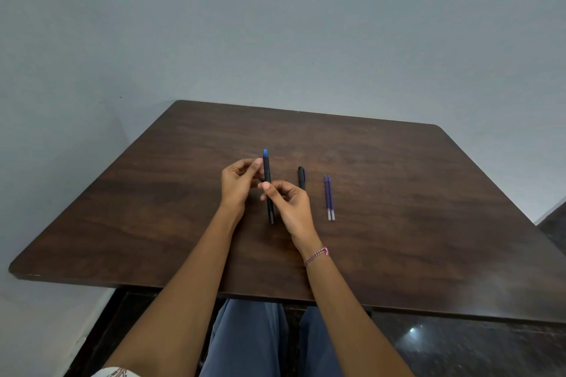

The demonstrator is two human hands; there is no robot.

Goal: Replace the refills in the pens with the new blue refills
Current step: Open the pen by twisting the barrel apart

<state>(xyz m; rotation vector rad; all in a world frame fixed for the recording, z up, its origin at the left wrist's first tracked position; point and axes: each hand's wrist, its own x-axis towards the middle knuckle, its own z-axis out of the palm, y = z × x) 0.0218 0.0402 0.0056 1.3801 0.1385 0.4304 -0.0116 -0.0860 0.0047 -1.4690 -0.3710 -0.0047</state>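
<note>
A black pen with a blue end (pixel 267 171) is held above the middle of the dark wooden table (pixel 398 193), lengthwise away from me. My left hand (pixel 239 182) pinches its upper part and my right hand (pixel 288 202) grips its middle. A second black pen (pixel 301 176) lies on the table just right of my right hand, partly hidden by it. Two blue refills (pixel 329 197) lie side by side further right, apart from both hands.
A pale wall stands right behind the table's far edge. The table's near edge is over my lap, and dark floor shows below and at the right. A thin bracelet (pixel 317 255) circles my right wrist.
</note>
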